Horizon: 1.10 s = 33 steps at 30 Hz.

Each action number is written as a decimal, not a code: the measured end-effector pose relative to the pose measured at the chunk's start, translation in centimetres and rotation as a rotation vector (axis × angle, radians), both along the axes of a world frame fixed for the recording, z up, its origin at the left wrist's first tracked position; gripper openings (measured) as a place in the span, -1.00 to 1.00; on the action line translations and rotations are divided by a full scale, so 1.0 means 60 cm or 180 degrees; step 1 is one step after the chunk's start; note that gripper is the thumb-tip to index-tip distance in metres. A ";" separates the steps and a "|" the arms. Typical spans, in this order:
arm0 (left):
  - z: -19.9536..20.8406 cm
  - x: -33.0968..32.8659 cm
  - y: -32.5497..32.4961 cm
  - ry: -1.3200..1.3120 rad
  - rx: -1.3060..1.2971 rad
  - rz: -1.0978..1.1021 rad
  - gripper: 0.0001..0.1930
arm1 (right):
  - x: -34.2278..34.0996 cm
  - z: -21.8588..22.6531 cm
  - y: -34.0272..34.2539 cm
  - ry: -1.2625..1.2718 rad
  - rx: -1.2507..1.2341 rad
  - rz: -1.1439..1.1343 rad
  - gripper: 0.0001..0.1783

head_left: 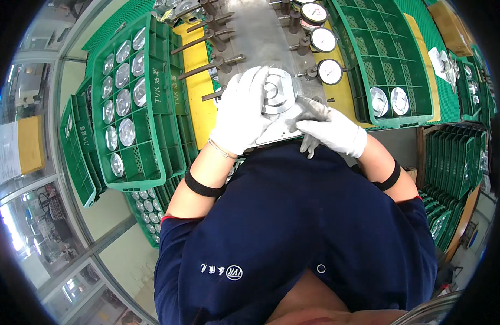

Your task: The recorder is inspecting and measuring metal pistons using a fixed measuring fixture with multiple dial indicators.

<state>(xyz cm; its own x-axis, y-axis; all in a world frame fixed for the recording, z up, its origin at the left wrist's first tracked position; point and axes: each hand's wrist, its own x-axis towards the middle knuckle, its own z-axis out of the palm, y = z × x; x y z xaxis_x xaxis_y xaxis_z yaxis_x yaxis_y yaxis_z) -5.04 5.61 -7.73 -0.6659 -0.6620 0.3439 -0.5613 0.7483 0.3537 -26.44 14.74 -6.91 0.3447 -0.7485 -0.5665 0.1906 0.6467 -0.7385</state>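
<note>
A round metal piece with concentric rings (279, 89) lies at the near end of a metal bench fixture (260, 35). My left hand (242, 111), in a white glove, rests along its left side with the fingers stretched forward and close together. Whatever is under that palm is hidden. My right hand (331, 130), also gloved and stained grey at the fingertips, is at the near right corner of the fixture. Its fingers are apart, some above the plate's edge and some hanging below it. Nothing shows in its grip.
Dial gauges (330, 71) line the fixture's right side; clamp posts with rods (220, 64) stand along its left. Green divided trays flank it: the left tray (152, 116) holds several shiny round metal parts, the right tray (393, 59) two. Stacked green crates (450, 157) stand lower right.
</note>
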 end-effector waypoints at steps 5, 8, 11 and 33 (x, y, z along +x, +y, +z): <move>-0.019 -0.013 -0.014 0.0283 0.0179 0.0068 -0.15 | 0.020 -0.015 -0.005 -0.0022 -0.0404 -0.0118 -0.06; -0.018 -0.017 -0.019 0.0331 0.0472 0.0119 -0.12 | 0.020 -0.024 -0.005 0.0118 -0.0436 -0.0116 -0.05; -0.021 -0.019 -0.022 0.0356 0.0360 0.0123 -0.13 | 0.016 -0.030 -0.006 -0.0021 -0.0411 -0.0199 -0.06; -0.016 -0.025 -0.023 0.0592 0.0304 0.0269 -0.17 | 0.010 -0.018 -0.018 -0.0272 -0.0158 -0.0337 0.01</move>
